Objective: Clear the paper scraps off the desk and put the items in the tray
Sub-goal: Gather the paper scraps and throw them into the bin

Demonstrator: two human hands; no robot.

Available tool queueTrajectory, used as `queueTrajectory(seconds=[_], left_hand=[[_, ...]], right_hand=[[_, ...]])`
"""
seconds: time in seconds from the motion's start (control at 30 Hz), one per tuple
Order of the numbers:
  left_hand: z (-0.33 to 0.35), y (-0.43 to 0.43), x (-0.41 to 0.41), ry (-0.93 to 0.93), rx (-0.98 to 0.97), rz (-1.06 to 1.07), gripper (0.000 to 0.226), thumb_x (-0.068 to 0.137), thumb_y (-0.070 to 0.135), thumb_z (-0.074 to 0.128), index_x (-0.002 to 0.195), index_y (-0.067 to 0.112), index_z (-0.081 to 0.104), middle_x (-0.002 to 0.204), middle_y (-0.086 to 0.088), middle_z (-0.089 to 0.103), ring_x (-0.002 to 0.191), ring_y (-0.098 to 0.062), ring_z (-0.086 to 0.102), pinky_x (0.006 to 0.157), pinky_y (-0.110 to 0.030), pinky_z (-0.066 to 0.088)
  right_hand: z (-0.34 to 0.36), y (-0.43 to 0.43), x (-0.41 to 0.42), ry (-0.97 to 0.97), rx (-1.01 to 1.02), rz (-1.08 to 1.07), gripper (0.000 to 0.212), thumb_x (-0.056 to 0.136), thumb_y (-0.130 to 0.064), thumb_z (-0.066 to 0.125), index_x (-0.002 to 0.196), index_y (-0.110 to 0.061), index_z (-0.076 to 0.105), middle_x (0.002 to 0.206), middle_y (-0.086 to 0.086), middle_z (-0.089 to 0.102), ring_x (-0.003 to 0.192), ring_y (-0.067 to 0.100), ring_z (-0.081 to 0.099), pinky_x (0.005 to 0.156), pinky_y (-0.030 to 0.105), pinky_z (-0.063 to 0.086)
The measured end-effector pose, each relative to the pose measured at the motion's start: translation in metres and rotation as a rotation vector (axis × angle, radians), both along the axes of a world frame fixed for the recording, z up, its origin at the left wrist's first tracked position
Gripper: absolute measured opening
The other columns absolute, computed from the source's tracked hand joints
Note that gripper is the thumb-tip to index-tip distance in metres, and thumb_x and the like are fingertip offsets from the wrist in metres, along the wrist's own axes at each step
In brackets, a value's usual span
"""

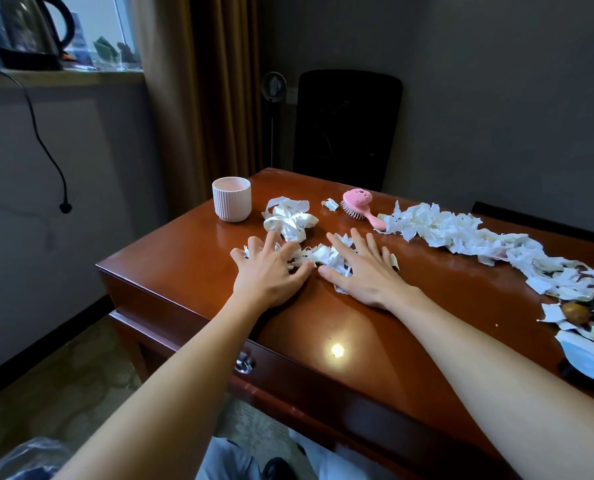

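Head view: left hand (271, 271), right hand (365, 273) splayed over paper scraps (320, 255).

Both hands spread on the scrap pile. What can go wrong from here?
1. The left hand lies right by the ribbon bundle; a rake may drag it in with the scraps.
2. Scraps pulled toward the desk edge may fall to the floor.
3. The long scrap trail partly covers small items; they may get binned.
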State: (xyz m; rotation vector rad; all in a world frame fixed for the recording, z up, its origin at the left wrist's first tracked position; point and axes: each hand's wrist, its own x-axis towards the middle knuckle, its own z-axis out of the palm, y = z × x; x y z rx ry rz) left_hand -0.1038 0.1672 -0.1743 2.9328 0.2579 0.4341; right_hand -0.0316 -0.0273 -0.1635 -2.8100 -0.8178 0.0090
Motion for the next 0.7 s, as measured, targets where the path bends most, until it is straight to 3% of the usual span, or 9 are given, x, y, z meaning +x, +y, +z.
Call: queueTrajectory(seconds=[0.17,0.3,0.4,0.5,0.7], left_hand=[[-0.001,0.002,0.006,-0.023,0.008,-0.011,0.051,0.093,0.066,0.027,0.129,0.037,0.047,0.146,0.001,0.033,0.128,-0.028,0.032,0.101,-0.057,0.026],[-0.002,0.002,0.007,-0.052,0.015,-0.033,0.043,0.097,0.057,0.033,0.128,0.031,0.048,0.145,0.0,0.037,0.124,-0.025,0.035,0.099,-0.054,0.029],[-0.001,0.002,0.005,-0.092,0.014,-0.052,0.036,0.099,0.05,0.037,0.126,0.03,0.049,0.139,0.001,0.043,0.119,-0.024,0.038,0.094,-0.048,0.033],[0.0,0.0,0.001,-0.117,0.008,-0.078,0.032,0.1,0.045,0.04,0.123,0.027,0.051,0.13,0.002,0.049,0.111,-0.022,0.042,0.086,-0.042,0.039],[0.002,-0.003,-0.005,-0.203,-0.028,-0.09,0.027,0.099,0.044,0.044,0.106,0.02,0.055,0.103,0.001,0.057,0.086,-0.016,0.05,0.065,-0.031,0.043]], right_hand=[[-0.005,0.002,0.007,-0.079,0.006,0.036,0.061,0.096,-0.066,0.03,0.153,-0.045,0.018,0.162,-0.004,0.016,0.147,0.02,0.005,0.118,0.047,0.009],[-0.008,0.001,0.007,-0.135,0.085,0.049,0.044,0.099,-0.058,0.035,0.14,-0.044,0.044,0.14,-0.009,0.039,0.129,0.018,0.027,0.108,0.039,0.022],[-0.009,0.0,0.004,-0.134,0.188,0.055,0.033,0.099,-0.051,0.044,0.127,-0.038,0.055,0.119,-0.009,0.044,0.115,0.016,0.035,0.101,0.033,0.032],[-0.008,-0.001,0.001,-0.149,0.228,0.051,0.035,0.099,-0.045,0.048,0.126,-0.025,0.058,0.112,-0.006,0.046,0.109,0.015,0.039,0.094,0.032,0.041],[-0.006,-0.001,-0.008,-0.188,0.279,0.059,0.03,0.101,-0.039,0.05,0.104,-0.01,0.059,0.097,0.0,0.05,0.093,0.019,0.049,0.073,0.025,0.034]])
